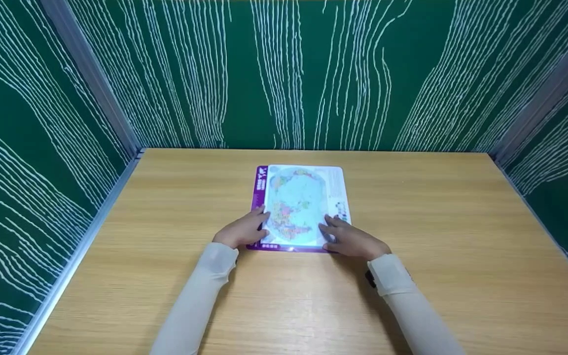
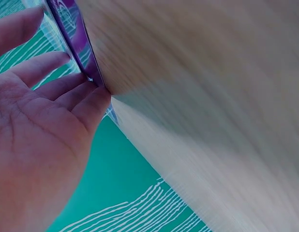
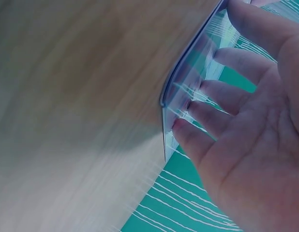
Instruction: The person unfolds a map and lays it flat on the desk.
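Note:
A flat, shiny world map board (image 1: 296, 197) lies on the table, pale blue with coloured continents and a purple strip along its left and near edges. My left hand (image 1: 242, 230) rests at the map's lower left side, its fingertips on the surface near the border. Over the lower right part lies my right hand (image 1: 355, 241), fingers spread and pointing inward. In the left wrist view the left fingers (image 2: 67, 89) reach the glossy purple edge. The right wrist view has the right fingers (image 3: 227, 96) fairly straight against the board's rounded, glossy corner (image 3: 181, 82).
The wooden table (image 1: 437, 212) spreads around the map on all sides. Green panels (image 1: 353, 74) with white wavy lines stand behind it and at both sides, joined by grey corner posts (image 1: 91, 69). Pale sleeves (image 1: 190, 301) cover both forearms.

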A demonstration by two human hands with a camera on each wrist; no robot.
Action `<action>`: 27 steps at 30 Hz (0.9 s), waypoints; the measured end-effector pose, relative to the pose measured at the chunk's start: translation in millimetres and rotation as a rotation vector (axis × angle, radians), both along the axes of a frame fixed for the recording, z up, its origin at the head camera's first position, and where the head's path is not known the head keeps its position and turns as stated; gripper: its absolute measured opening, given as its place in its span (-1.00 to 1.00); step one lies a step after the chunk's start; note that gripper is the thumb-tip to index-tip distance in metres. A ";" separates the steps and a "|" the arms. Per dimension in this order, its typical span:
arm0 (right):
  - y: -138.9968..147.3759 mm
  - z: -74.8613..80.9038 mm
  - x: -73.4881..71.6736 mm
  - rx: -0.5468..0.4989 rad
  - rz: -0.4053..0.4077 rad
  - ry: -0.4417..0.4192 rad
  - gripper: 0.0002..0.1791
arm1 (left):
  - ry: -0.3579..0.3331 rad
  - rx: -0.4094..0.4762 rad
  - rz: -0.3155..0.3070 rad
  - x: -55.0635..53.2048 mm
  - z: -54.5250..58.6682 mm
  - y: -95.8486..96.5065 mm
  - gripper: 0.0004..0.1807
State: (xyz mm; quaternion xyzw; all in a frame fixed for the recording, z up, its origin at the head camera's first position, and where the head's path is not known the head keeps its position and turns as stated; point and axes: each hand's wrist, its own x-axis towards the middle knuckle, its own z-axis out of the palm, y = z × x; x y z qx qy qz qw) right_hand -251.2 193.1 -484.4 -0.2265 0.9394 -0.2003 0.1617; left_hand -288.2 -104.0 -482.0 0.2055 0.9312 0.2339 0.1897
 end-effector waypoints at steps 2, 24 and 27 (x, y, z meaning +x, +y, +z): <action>-0.3 0.4 0.7 0.006 -0.007 -0.001 -0.34 | -0.001 0.001 0.006 0.2 0.0 -0.1 -0.35; -37.4 7.0 11.2 0.034 -0.054 0.120 -0.23 | -0.059 -0.024 0.011 -2.7 0.2 -21.7 -0.24; -46.7 5.6 10.9 0.026 -0.038 0.152 -0.22 | -0.057 -0.035 -0.003 -2.7 -1.0 -23.2 -0.21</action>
